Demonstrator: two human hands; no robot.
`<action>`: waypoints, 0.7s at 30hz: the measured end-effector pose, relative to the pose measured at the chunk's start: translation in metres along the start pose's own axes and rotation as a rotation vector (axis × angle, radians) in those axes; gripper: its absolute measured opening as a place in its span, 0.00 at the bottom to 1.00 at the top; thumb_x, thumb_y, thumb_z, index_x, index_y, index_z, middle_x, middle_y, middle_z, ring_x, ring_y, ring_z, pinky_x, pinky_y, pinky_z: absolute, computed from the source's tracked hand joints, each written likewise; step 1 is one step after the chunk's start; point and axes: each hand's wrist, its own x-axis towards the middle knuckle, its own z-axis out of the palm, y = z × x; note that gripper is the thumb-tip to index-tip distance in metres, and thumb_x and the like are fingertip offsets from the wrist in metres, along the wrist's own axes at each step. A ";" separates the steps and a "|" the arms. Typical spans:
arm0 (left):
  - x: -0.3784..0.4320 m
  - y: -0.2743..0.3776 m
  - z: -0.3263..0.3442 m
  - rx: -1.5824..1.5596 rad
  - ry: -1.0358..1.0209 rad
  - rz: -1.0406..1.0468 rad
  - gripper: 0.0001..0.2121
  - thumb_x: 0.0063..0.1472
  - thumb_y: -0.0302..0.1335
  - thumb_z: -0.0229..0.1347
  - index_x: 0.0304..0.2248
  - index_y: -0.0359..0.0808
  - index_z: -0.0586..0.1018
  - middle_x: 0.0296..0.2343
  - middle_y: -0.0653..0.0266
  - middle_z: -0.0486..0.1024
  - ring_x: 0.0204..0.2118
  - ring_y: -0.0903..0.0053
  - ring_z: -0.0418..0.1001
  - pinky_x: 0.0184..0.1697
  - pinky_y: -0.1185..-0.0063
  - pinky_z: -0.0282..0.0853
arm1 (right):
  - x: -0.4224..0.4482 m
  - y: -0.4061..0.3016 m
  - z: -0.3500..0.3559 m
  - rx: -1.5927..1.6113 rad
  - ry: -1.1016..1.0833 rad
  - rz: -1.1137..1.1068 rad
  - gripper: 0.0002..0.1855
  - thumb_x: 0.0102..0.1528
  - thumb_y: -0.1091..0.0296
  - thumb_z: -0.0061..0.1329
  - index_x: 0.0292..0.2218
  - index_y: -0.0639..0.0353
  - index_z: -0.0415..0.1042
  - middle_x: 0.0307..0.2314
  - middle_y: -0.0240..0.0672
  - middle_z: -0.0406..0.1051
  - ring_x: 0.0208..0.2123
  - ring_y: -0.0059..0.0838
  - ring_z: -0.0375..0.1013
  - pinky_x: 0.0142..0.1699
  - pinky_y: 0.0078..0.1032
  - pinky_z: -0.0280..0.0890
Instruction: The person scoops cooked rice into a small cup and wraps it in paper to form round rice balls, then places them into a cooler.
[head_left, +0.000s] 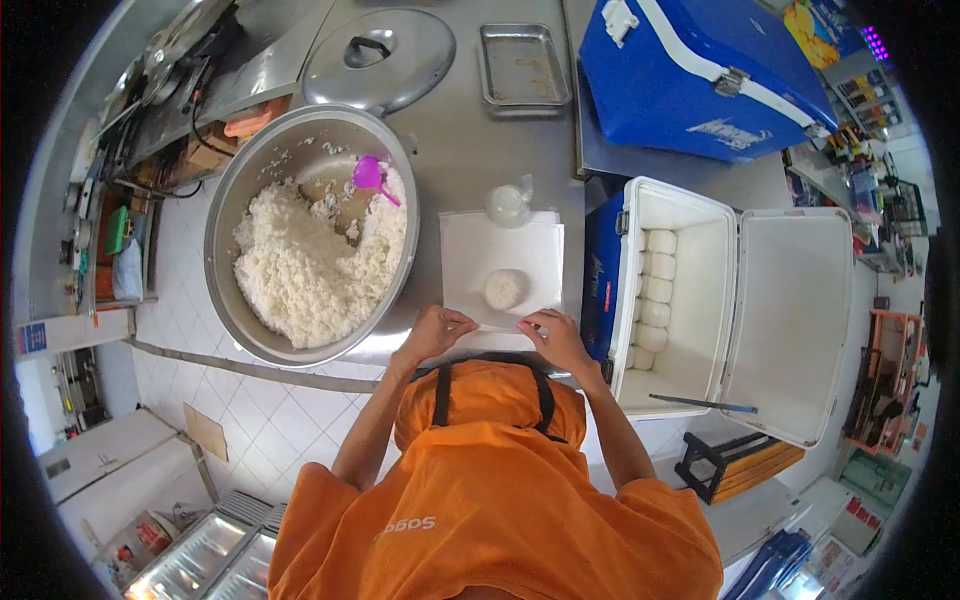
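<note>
A small round mound of cooked white rice (505, 289) sits on a stack of white paper sheets (465, 244) at the counter's front edge. My left hand (439, 331) pinches the near left corner of the top sheet between thumb and fingertips. At the near right corner, my right hand (553, 336) grips the same sheet. Its near edge looks slightly lifted between both hands. Just beyond the mound, a clear cup (508, 206) rests on the far end of the paper. To the left stands a large metal pot (214, 247) of cooked rice (300, 262) with a purple scoop (367, 174) inside.
A metal lid (412, 56) and a shallow metal tray (523, 67) lie farther back on the steel counter (450, 146). At right, an open cooler (697, 300) holds several white wrapped bundles (655, 289). A closed blue cooler (675, 90) stands behind it.
</note>
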 end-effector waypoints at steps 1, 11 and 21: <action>0.002 -0.002 0.000 0.008 -0.015 0.002 0.09 0.58 0.30 0.63 0.33 0.31 0.85 0.28 0.53 0.82 0.30 0.68 0.80 0.38 0.74 0.74 | -0.001 0.004 0.001 0.007 0.012 0.010 0.13 0.59 0.59 0.52 0.36 0.60 0.79 0.31 0.40 0.77 0.35 0.39 0.75 0.43 0.34 0.69; 0.002 0.003 0.008 -0.239 0.012 -0.172 0.13 0.54 0.22 0.66 0.40 0.32 0.83 0.28 0.63 0.83 0.29 0.86 0.76 0.34 0.85 0.72 | 0.000 0.004 0.009 0.020 -0.019 -0.086 0.12 0.57 0.62 0.54 0.35 0.61 0.80 0.31 0.42 0.77 0.34 0.41 0.76 0.40 0.33 0.70; -0.003 0.000 0.021 -0.092 0.136 0.087 0.18 0.51 0.24 0.68 0.43 0.32 0.82 0.27 0.61 0.82 0.32 0.79 0.78 0.38 0.81 0.73 | 0.003 0.007 0.019 -0.089 -0.017 -0.134 0.09 0.57 0.65 0.52 0.36 0.59 0.79 0.33 0.41 0.76 0.41 0.40 0.73 0.45 0.36 0.69</action>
